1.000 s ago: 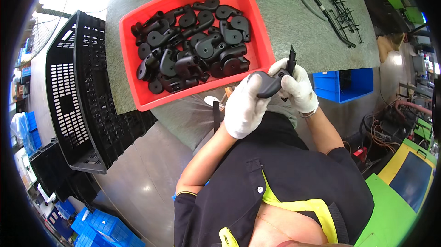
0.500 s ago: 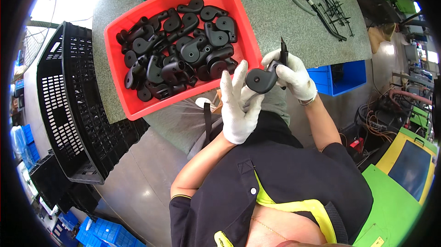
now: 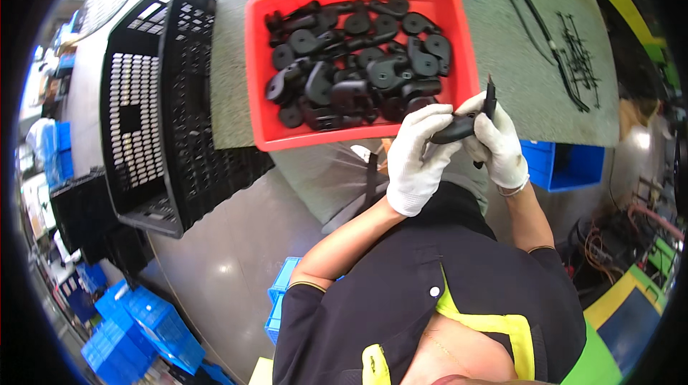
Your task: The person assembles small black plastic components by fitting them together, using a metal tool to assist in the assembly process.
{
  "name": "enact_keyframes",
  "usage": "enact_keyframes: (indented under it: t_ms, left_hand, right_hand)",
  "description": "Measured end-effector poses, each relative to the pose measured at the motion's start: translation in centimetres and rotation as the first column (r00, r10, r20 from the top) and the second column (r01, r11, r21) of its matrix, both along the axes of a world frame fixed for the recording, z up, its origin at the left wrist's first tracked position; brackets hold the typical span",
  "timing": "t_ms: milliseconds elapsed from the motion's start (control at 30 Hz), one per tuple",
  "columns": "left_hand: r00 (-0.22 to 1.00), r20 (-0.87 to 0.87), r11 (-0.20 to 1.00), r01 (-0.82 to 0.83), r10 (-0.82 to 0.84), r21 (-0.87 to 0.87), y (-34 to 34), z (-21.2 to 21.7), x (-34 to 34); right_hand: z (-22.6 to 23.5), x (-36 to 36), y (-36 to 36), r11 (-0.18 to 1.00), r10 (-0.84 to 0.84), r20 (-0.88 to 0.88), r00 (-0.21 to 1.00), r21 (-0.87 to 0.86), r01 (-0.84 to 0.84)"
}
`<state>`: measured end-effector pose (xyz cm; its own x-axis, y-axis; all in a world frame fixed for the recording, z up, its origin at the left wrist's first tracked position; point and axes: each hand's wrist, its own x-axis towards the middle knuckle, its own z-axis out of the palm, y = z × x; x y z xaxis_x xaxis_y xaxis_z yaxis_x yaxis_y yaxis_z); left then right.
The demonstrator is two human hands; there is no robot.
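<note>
Two gloved hands work one black plastic part at the near edge of a red bin.

On the far left stands a black perforated crate [image 3: 154,113], just beside the grey table [image 3: 516,77]. The red bin [image 3: 469,63] on the table holds a heap of black moulded parts [image 3: 358,73]. Near its front right corner the left hand [image 3: 418,158], in a white glove, is closed around a black plastic part [image 3: 453,131]. The right hand [image 3: 496,143] touches the same part and grips a thin dark blade-like tool [image 3: 490,91] upright. Further right lie black thin strips [image 3: 566,55], with a blue bin [image 3: 566,166] below the table edge.
</note>
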<state>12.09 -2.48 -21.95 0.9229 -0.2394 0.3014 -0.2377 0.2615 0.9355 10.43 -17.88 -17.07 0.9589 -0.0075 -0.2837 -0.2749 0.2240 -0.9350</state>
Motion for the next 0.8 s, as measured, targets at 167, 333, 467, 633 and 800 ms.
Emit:
enact_keyframes:
  t_ms: [167,333,467,633,800]
  left_hand:
    - [0.950,-0.312,0.994,-0.057,0.025,-0.096,5.0,2.9,1.3]
    - [0.872,-0.087,0.867,-0.461,0.482,0.188,12.5,4.1,2.9]
    - [0.548,0.172,0.566,-0.821,0.818,-0.073,20.6,5.6,6.5]
    - [0.336,0.311,0.348,-0.937,0.889,0.018,30.2,5.7,11.2]
    - [0.610,0.418,0.225,-0.708,0.674,0.670,32.9,4.0,13.9]
  right_hand:
    - [1.3,2.7,4.0,0.976,0.186,-0.018,0.982,0.120,-0.182]
    - [-0.4,7.2,6.1,0.851,0.266,0.118,0.957,-0.494,-0.175]
    - [-2.9,8.9,7.2,0.526,0.403,0.284,0.870,-0.850,0.033]
    - [-3.7,9.5,8.3,0.440,0.450,0.218,0.866,-0.898,-0.002]
    - [-3.7,9.1,7.4,0.685,0.339,0.377,0.862,-0.727,0.048]
